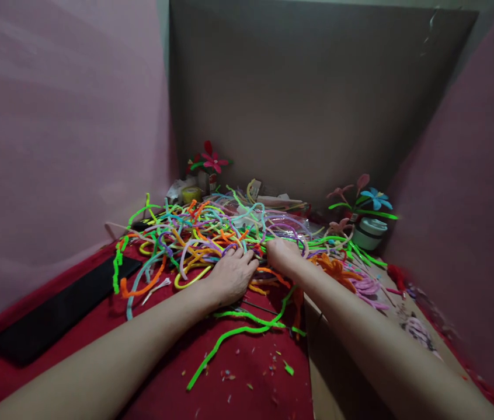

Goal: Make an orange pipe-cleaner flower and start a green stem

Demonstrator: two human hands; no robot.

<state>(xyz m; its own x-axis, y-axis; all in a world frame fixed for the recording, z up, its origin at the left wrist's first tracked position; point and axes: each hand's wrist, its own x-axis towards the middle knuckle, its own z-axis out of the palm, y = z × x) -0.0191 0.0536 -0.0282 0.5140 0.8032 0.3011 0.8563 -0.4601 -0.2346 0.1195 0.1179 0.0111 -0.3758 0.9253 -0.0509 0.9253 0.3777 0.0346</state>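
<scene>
A tangled heap of many-coloured pipe cleaners [212, 233] spreads across the middle. My left hand [235, 274] rests palm down at the heap's near edge, fingers slightly apart, with nothing visible in its grasp. Right beside it, my right hand [282, 255] is curled closed against the heap; whatever its fingers hold is hidden behind the hand. A bright green pipe cleaner [229, 335] lies bent on the red cloth [238, 373] below the hands. Close to my right forearm are orange fuzzy pieces [337, 269] and pink coiled pipe cleaners [367, 287].
A long black flat object [65, 309] lies at left. Pipe-cleaner flowers stand at the back: a pink flower [214, 161] and a blue flower [377, 199] near a pale lidded pot [369, 233]. A yellow tape roll [191, 195] sits behind the heap. A cardboard sheet [330, 361] lies at right.
</scene>
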